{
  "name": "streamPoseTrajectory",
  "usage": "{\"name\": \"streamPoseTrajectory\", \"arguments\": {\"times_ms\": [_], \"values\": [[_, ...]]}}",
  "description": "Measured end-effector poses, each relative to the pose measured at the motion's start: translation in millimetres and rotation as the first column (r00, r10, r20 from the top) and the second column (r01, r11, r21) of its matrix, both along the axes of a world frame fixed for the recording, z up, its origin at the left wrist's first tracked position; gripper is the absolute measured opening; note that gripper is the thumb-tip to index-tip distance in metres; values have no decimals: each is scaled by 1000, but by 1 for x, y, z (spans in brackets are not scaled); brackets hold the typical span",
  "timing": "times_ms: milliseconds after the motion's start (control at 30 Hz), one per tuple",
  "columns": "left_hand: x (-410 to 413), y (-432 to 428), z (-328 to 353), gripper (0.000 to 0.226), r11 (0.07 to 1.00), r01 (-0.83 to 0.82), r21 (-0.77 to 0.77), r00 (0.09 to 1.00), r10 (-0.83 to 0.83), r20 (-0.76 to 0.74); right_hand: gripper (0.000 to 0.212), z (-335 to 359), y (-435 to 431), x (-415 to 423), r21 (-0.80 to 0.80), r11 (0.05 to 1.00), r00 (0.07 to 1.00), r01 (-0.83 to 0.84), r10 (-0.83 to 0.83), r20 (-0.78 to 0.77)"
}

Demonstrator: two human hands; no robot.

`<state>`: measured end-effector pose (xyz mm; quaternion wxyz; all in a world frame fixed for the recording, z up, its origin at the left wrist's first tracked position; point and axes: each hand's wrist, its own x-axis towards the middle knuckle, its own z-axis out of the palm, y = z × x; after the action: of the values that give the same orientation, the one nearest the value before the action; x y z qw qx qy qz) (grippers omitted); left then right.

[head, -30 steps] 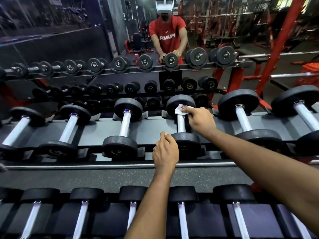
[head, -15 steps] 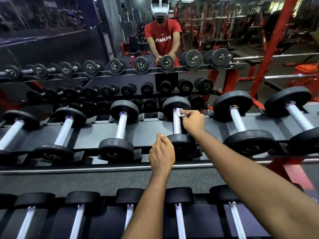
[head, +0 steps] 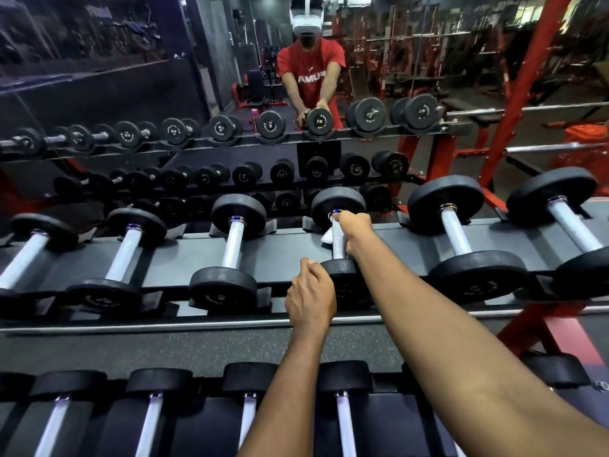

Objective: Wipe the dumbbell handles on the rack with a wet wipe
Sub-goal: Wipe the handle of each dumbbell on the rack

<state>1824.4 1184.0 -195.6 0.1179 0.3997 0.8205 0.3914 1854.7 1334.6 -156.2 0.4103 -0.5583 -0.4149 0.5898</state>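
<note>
Mid-handle, right hand with wipe.

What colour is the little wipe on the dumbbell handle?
White. The wet wipe peeks out beside the right hand, head view.

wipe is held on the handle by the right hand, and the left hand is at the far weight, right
Not quite. In the head view the right hand holds the wipe on the handle, but the left hand is at the near weight, not the far one.

A mirror spans the top; a red post slants at upper right, an orange box beside it, speckled floor below centre
</note>
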Motion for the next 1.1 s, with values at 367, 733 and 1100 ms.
{"name": "streamPoseTrajectory", "arguments": {"times_ms": [367,733,1100], "values": [[0,1,-4,39,1000,-6,26,1000,6,20,36,1,-8,8,-14,972,970,233,-234,-63],[2,3,-3,37,1000,-9,12,1000,9,-1,25,3,-8,9,113,976,965,186,-203,164],[3,1,1,38,1000,7,23,1000,-7,-16,8,13,-20,15,386,923,842,10,-216,494]]}}
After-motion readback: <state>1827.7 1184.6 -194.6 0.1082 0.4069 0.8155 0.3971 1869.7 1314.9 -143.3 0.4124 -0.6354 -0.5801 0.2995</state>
